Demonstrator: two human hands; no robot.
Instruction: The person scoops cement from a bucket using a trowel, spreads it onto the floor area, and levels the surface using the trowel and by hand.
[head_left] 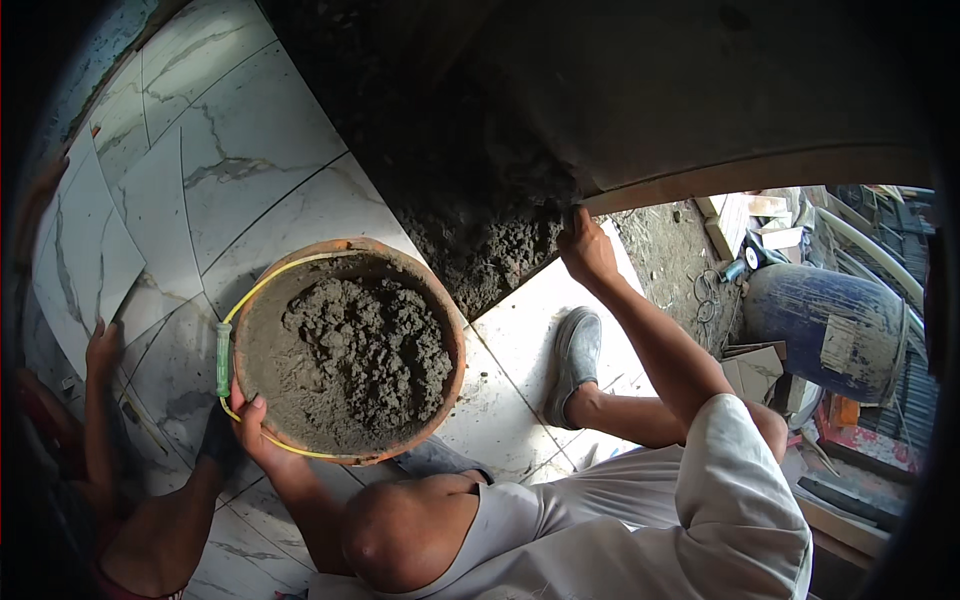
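White floor tiles (pixel 230 130); a round tub (pixel 458 350) of grey mix (pixel 370 350) right of the left hand (pixel 264 436).
That hand is closed on the tub's rim, maybe to stop it tipping. The right hand (pixel 588 250) is curled by a brown strip (pixel 750 175); I can't tell if it grips anything. Right of it, a blue barrel (pixel 800 320), no readable words.

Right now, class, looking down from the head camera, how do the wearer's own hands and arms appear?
Left hand and right hand are both ungloved, with bare forearms. A loose, pale, short sleeve covers the right upper arm. No watch or bracelet shows on either wrist.
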